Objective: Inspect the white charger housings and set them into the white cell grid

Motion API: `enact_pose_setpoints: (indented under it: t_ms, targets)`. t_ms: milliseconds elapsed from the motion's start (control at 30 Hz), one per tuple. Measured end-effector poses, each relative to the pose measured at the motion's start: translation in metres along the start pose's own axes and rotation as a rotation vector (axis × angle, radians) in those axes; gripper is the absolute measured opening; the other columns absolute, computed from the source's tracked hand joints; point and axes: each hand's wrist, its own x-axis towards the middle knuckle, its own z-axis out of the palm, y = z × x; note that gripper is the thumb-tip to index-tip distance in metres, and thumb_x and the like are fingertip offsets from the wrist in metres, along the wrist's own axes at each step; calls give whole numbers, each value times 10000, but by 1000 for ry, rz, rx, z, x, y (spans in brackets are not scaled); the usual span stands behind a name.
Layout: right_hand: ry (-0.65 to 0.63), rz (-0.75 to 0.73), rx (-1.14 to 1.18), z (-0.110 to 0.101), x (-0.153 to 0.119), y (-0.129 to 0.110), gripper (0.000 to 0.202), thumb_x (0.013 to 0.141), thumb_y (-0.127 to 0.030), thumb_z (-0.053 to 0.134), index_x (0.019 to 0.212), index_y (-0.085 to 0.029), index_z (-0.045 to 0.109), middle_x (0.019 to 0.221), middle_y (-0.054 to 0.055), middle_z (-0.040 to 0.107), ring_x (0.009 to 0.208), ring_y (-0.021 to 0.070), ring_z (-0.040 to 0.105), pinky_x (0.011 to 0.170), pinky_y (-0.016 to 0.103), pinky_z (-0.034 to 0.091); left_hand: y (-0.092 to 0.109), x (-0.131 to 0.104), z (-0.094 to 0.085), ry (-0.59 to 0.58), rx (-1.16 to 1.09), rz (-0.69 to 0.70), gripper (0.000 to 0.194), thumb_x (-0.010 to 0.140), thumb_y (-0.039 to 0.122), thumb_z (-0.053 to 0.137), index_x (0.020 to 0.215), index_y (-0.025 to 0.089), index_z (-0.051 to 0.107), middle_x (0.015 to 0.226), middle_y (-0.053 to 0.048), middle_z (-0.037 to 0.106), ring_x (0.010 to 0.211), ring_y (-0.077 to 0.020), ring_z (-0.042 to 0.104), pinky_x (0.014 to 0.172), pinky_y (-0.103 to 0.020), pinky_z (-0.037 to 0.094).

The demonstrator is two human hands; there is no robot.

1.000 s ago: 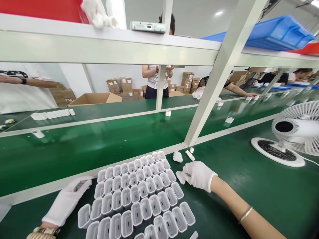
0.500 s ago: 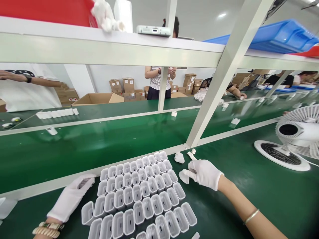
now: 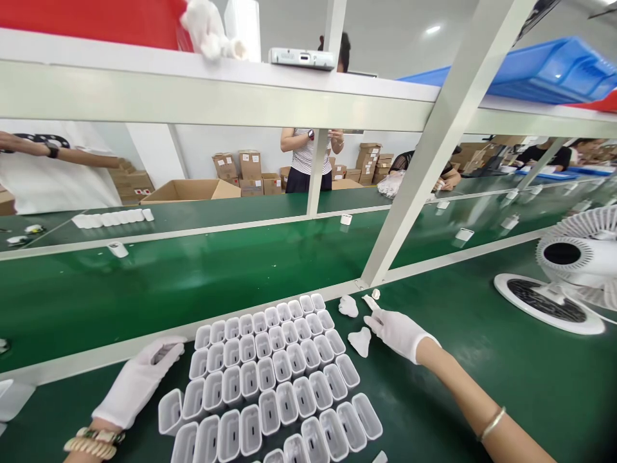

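Observation:
Rows of small white open-topped cases (image 3: 248, 379) stand on the green table in front of me. My left hand (image 3: 139, 382), in a white glove, rests at the left of the rows with its fingers curled; what they hold, if anything, is hidden. On the other side, my gloved right hand (image 3: 398, 331) has its fingers close together at the near end of a thin white strip (image 3: 370, 302). A flat white scrap (image 3: 360, 341) lies just left of that hand, and a crumpled white piece (image 3: 348, 306) lies farther back.
A slanted post (image 3: 414, 180) rises behind my right hand to a shelf (image 3: 216, 93). A white fan (image 3: 569, 276) stands at the right. Beyond runs a green belt (image 3: 231, 257) carrying small white parts. Several people are across it.
My right hand has let go of the flat white scrap, now lying on the table, and has shifted slightly right toward the thin strip. White parts on the belt have moved right.

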Motion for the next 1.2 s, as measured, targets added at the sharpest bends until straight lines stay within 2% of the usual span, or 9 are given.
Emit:
enact_pose_setpoints:
  t_ms: [133, 200, 300, 467, 567, 767, 933, 1200]
  targets:
    - [-94, 74, 122, -5, -1, -1, 235, 890, -244, 609, 1094, -226, 724, 834, 98, 706, 750, 257, 662, 657, 352, 488, -2, -1, 1, 2, 10, 20, 424, 635, 605, 624, 840, 257, 753, 967, -60, 805, 993, -315, 746, 998, -385, 559]
    - [-124, 130, 196, -9, -2, -3, 202, 940, -290, 550, 1033, -235, 720, 776, 67, 689, 677, 232, 647, 634, 335, 476, -2, -1, 1, 9, 15, 35, 430, 644, 609, 624, 852, 257, 757, 953, -56, 807, 981, -307, 750, 987, -371, 565]
    - [-145, 217, 303, -15, -3, -8, 273, 994, -399, 486, 911, -234, 686, 713, 37, 667, 610, 202, 624, 590, 309, 441, -1, -1, 0, 19, 16, 63, 410, 660, 613, 627, 820, 257, 754, 923, -48, 809, 946, -295, 758, 945, -346, 585]
    - [-156, 312, 447, -19, -2, -22, 290, 951, -481, 579, 803, -233, 606, 700, 18, 686, 644, 200, 637, 588, 294, 422, -1, -1, -1, 18, 12, 72, 405, 657, 614, 641, 820, 265, 765, 926, -38, 812, 946, -294, 761, 936, -336, 589]
    - [-169, 330, 506, -20, -1, -27, 290, 950, -464, 584, 773, -235, 581, 672, 11, 680, 647, 197, 628, 615, 304, 438, -2, -1, -1, 24, 6, 90, 405, 663, 625, 644, 803, 264, 760, 902, -42, 811, 933, -294, 764, 911, -329, 600]
    - [-151, 333, 552, -28, -5, -22, 252, 988, -426, 555, 859, -223, 634, 881, 33, 698, 785, 188, 626, 751, 349, 497, 1, -1, 1, 8, 7, 66, 432, 663, 629, 634, 833, 252, 756, 948, -60, 808, 964, -308, 757, 955, -365, 585]
    - [-171, 376, 592, -31, -5, -22, 183, 939, -278, 552, 776, -211, 604, 761, 34, 681, 702, 202, 633, 650, 310, 450, 1, -1, 1, 9, 13, 46, 435, 655, 624, 627, 838, 248, 749, 955, -69, 806, 980, -320, 750, 980, -393, 572]
    - [-133, 400, 701, -29, -3, -29, 240, 846, -348, 630, 679, -239, 497, 674, 25, 683, 642, 199, 602, 580, 300, 415, 2, -2, 2, 8, 5, 38, 439, 664, 625, 621, 847, 249, 756, 974, -68, 805, 986, -318, 747, 989, -393, 567]
